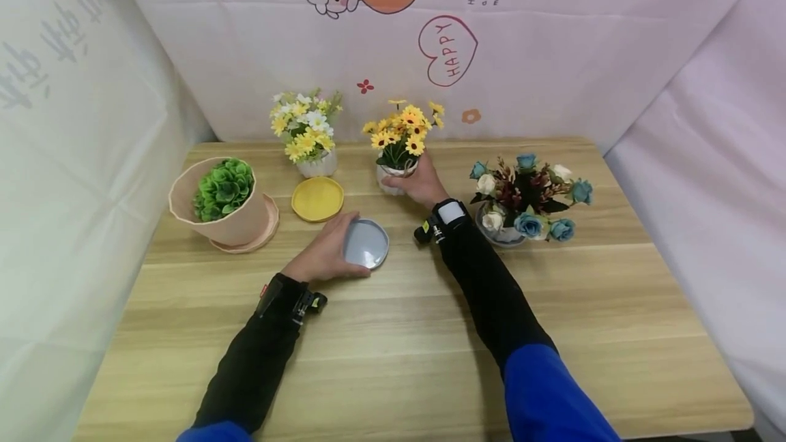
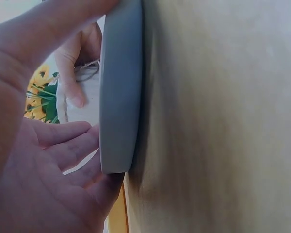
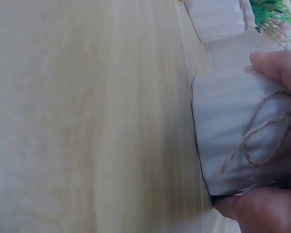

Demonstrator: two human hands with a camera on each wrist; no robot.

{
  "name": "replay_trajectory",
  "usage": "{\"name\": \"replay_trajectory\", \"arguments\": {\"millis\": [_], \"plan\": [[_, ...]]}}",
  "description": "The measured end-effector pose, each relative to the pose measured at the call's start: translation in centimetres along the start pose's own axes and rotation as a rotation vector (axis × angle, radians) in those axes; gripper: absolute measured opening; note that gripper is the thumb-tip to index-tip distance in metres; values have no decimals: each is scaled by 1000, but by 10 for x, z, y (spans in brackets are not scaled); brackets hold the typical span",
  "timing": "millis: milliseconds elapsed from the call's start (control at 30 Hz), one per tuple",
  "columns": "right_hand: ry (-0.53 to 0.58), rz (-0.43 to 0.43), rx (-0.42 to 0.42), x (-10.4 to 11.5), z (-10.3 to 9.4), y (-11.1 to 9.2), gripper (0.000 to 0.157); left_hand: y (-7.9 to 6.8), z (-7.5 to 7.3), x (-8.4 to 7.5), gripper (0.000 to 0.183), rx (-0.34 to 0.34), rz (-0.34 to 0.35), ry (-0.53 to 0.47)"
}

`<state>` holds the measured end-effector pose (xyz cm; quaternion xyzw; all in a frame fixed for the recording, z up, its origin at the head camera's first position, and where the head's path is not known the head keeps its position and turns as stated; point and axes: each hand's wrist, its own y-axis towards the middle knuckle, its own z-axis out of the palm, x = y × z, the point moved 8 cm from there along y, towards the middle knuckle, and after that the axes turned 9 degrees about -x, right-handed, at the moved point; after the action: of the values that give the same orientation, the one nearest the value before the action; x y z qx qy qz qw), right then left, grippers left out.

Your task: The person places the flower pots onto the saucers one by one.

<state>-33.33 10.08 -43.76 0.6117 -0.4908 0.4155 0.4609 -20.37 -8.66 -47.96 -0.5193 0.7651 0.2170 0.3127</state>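
On the desk point(image 1: 393, 360), left to right: leafy plant point(image 1: 224, 188), daisies point(image 1: 309, 125), sunflowers point(image 1: 410, 119), roses point(image 1: 529, 225), four potted in all. Your left hand point(image 1: 328, 251) pinches one grey saucer point(image 1: 366, 244) by its rim, near one yellow saucer point(image 1: 317, 199); your right hand point(image 1: 426, 181) grips the sunflowers' white pot point(image 3: 223, 121).

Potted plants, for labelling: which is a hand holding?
The one with dark-centred yellow flowers: it alone is held, the right hand gripping its white pot.

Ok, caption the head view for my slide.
Left hand gripping a gray saucer, right hand holding a pot of yellow flowers.
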Motion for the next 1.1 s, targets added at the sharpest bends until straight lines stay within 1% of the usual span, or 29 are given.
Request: {"name": "replay_trajectory", "arguments": {"millis": [167, 300, 500, 633, 767, 1100], "plan": [[1, 17, 10, 1, 0, -5, 90, 0, -1, 1, 126, -3, -7, -22], [1, 38, 12, 2, 0, -9, 92, 0, -1, 3, 126, -6, -11, -44], [7, 38, 22, 2, -1, -16, 94, 0, 0, 6, 127, -6, -19, -62], [-2, 54, 16, 0, -4, -21, 97, 0, 1, 6, 128, -6, -20, -73], [12, 66, 18, -4, -5, -25, 97, 0, 1, 5, 128, -3, -28, -76], [-7, 47, 59, 0, -8, -41, 97, -1, 0, 4, 128, 0, -35, -76]]}}
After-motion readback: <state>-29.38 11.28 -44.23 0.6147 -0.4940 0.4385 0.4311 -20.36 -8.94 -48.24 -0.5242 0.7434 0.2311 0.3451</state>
